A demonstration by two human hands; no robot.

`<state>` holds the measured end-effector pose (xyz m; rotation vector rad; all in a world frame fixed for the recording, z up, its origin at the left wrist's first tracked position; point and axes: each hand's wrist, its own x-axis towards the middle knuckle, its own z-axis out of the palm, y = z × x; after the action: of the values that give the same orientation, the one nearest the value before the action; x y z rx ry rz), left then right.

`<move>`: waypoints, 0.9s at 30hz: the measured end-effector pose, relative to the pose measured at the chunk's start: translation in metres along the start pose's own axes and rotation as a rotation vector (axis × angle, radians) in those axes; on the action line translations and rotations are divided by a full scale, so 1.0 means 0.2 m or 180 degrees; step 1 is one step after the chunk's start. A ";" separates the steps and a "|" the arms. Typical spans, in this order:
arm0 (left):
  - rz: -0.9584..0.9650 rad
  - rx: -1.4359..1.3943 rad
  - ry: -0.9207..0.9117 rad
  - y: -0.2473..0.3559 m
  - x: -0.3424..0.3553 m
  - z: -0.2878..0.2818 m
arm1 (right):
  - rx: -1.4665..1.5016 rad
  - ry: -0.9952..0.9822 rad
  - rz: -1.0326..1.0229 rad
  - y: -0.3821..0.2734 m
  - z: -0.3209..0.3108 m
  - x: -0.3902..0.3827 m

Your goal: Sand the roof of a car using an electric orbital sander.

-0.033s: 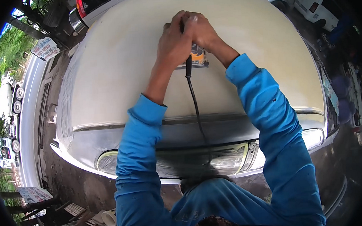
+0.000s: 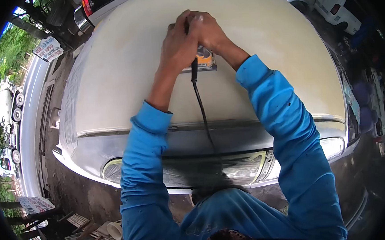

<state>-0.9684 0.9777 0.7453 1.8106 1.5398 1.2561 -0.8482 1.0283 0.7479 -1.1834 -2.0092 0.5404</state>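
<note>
Head view: both hands clamp an orange power sander (image 2: 205, 59) at twelve o'clock on the cream car hood (image 2: 122, 71). Left hand (image 2: 179, 45) curls closed over its near side, right hand (image 2: 205, 29) wraps its top. A black cord (image 2: 202, 115) runs toward six o'clock. A white cup (image 2: 115, 229) lies on its side at seven o'clock, contents unclear.

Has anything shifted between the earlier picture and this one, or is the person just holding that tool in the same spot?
Nothing visibly changed. Both the left hand and the right hand are clamped on the orange sander at the same place on the cream car hood, and the black cord hangs back toward the person as before.
</note>
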 end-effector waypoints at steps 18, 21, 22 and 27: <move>-0.0278 0.0206 0.0822 -0.55 -0.21 -0.84 | 0.1442 -0.0989 -0.0499 -0.53 0.83 0.23; -0.0145 0.0169 0.0736 -0.50 -0.20 -0.74 | 0.1015 -0.0598 -0.1059 -0.47 0.73 0.19; -0.0112 0.0174 0.0709 -0.47 -0.20 -0.71 | 0.0864 -0.0452 -0.1228 -0.44 0.70 0.17; -0.0123 0.0111 0.0411 -0.35 -0.21 -0.56 | 0.0718 -0.0338 -0.1021 -0.31 0.53 0.07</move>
<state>-1.0984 0.9347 0.7288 1.7423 1.6676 1.3594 -0.9685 1.0122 0.7254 -0.6934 -2.1090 0.6557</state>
